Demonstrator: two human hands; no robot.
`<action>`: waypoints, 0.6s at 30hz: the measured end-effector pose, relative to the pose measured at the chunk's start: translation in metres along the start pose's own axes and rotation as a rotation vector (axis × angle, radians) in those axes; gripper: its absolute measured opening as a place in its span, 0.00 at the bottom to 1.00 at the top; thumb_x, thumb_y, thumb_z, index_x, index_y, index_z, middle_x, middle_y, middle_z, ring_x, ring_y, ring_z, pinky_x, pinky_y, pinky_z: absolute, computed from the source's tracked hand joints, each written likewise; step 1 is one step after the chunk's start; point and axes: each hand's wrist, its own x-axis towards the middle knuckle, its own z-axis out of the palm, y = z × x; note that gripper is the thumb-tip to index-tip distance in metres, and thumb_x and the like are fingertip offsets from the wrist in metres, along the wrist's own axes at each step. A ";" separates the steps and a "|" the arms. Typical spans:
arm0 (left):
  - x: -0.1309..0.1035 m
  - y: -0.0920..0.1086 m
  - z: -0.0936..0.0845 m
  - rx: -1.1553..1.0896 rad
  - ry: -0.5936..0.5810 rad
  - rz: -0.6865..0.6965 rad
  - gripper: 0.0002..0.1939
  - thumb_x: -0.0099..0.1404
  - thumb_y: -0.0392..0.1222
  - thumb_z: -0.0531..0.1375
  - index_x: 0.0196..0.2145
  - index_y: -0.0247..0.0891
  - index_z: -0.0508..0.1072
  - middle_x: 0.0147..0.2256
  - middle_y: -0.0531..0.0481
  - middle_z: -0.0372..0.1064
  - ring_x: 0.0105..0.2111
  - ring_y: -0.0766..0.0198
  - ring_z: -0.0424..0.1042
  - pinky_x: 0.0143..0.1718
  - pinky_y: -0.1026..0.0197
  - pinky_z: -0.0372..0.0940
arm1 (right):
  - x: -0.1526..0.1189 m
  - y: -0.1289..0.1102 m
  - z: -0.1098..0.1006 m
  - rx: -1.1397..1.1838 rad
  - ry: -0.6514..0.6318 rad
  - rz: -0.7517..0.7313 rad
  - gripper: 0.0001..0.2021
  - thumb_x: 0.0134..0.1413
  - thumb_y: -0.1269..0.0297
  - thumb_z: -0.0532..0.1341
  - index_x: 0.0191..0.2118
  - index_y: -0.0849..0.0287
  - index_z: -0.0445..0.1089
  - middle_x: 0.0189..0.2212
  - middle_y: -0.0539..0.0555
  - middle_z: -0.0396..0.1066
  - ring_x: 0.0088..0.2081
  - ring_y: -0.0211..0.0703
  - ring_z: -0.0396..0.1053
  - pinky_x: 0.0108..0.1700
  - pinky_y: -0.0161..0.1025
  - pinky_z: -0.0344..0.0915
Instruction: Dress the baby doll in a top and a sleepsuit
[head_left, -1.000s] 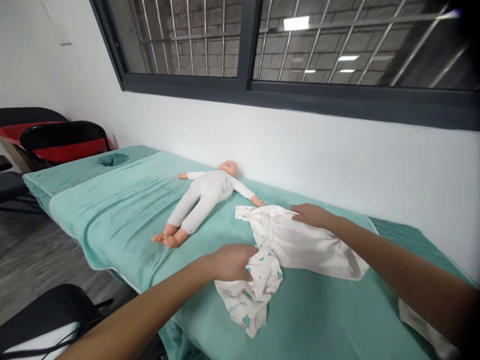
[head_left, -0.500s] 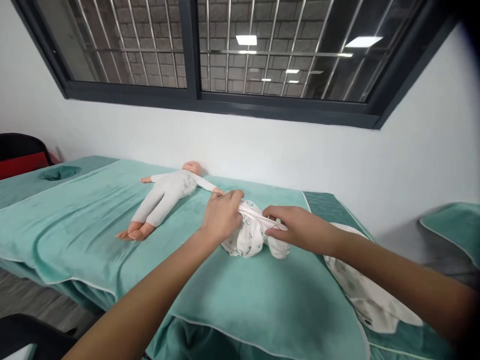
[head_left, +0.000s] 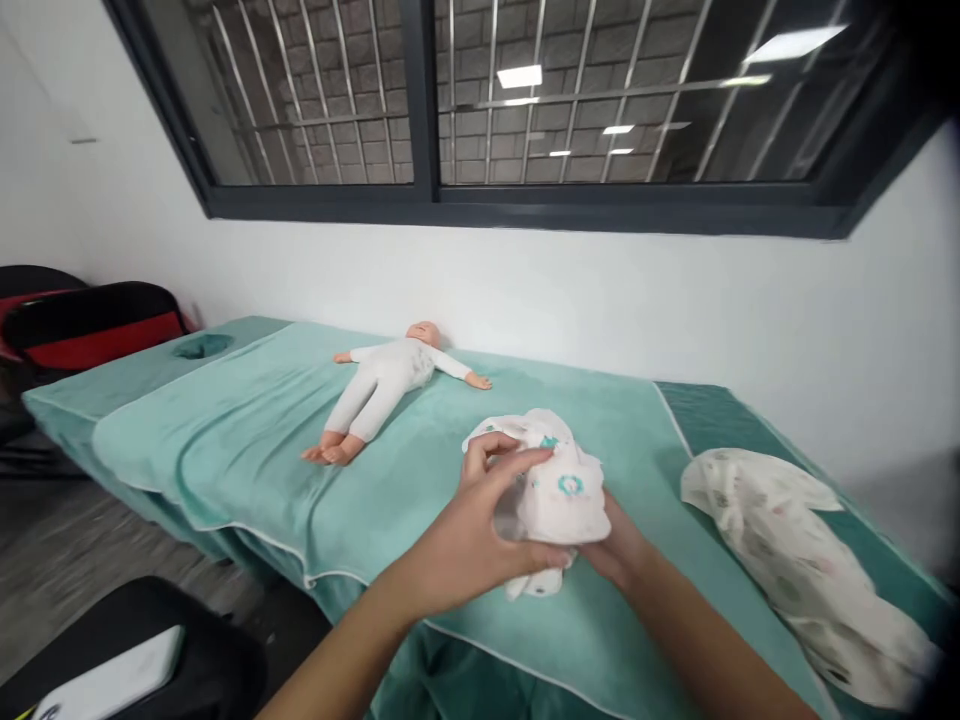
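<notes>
A bunched white baby garment (head_left: pixel 566 490) with small green prints is held up over the near side of the bed. My left hand (head_left: pixel 480 525) curves around its left side, thumb below and fingers above, gripping the cloth. On the other side my right hand (head_left: pixel 619 540) supports the garment from behind and below; its fingers are hidden by the fabric. A baby doll (head_left: pixel 390 370) in a white outfit lies on its back farther left, arms spread, touched by neither hand.
The bed has a green cover (head_left: pixel 247 440) and a face hole (head_left: pixel 202 346) at its left end. A second printed white cloth (head_left: pixel 795 570) lies at the right. Black-and-red chairs (head_left: pixel 105 325) stand at the left, and a phone (head_left: pixel 112 680) rests on a black seat (head_left: pixel 202 640) in front.
The garment has been lifted off the bed and turned in my hands. My left hand has moved lower and my right hand behind the cloth. The view has shifted left.
</notes>
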 end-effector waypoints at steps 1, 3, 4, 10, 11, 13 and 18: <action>-0.010 -0.005 -0.009 -0.031 -0.015 -0.024 0.30 0.54 0.48 0.70 0.54 0.56 0.69 0.63 0.49 0.49 0.67 0.50 0.48 0.65 0.49 0.56 | 0.006 0.005 0.009 0.054 -0.021 0.019 0.25 0.54 0.42 0.59 0.53 0.50 0.72 0.51 0.54 0.74 0.53 0.58 0.70 0.50 0.51 0.69; -0.025 -0.019 -0.023 -0.120 0.098 -0.067 0.27 0.56 0.53 0.68 0.52 0.54 0.69 0.66 0.50 0.44 0.69 0.50 0.43 0.66 0.47 0.54 | 0.018 0.013 0.031 0.123 -0.091 0.082 0.27 0.56 0.40 0.54 0.55 0.48 0.71 0.52 0.54 0.74 0.54 0.59 0.70 0.49 0.52 0.70; -0.031 -0.026 -0.028 -0.168 0.202 -0.084 0.29 0.56 0.54 0.68 0.54 0.53 0.66 0.67 0.49 0.42 0.69 0.50 0.44 0.66 0.47 0.55 | 0.022 0.017 0.042 0.144 -0.130 0.114 0.28 0.57 0.40 0.53 0.56 0.49 0.70 0.52 0.55 0.74 0.54 0.60 0.70 0.49 0.53 0.71; -0.067 -0.070 -0.039 -0.221 0.525 -0.171 0.55 0.47 0.50 0.73 0.65 0.47 0.48 0.65 0.41 0.55 0.65 0.48 0.56 0.66 0.45 0.54 | 0.023 0.041 0.091 0.255 -0.225 0.101 0.32 0.50 0.50 0.64 0.63 0.43 0.63 0.59 0.53 0.68 0.59 0.60 0.66 0.55 0.55 0.67; -0.074 -0.077 -0.038 -0.235 0.550 -0.190 0.53 0.48 0.50 0.73 0.65 0.47 0.51 0.64 0.41 0.57 0.64 0.48 0.58 0.66 0.45 0.55 | 0.023 0.044 0.094 0.258 -0.251 0.112 0.31 0.50 0.51 0.65 0.62 0.42 0.64 0.60 0.52 0.67 0.59 0.60 0.66 0.57 0.56 0.66; -0.089 -0.092 -0.034 -0.274 0.617 -0.222 0.49 0.47 0.51 0.73 0.63 0.47 0.57 0.62 0.43 0.61 0.62 0.46 0.61 0.65 0.44 0.56 | 0.024 0.050 0.098 0.220 -0.310 0.169 0.29 0.50 0.54 0.67 0.60 0.42 0.67 0.61 0.52 0.66 0.60 0.58 0.65 0.59 0.56 0.64; -0.119 -0.137 -0.027 -0.299 0.813 -0.331 0.45 0.41 0.54 0.74 0.56 0.45 0.66 0.56 0.42 0.69 0.59 0.42 0.65 0.63 0.40 0.58 | 0.023 0.060 0.084 -0.046 -0.360 0.214 0.25 0.54 0.56 0.67 0.58 0.45 0.69 0.60 0.53 0.67 0.61 0.53 0.64 0.64 0.52 0.57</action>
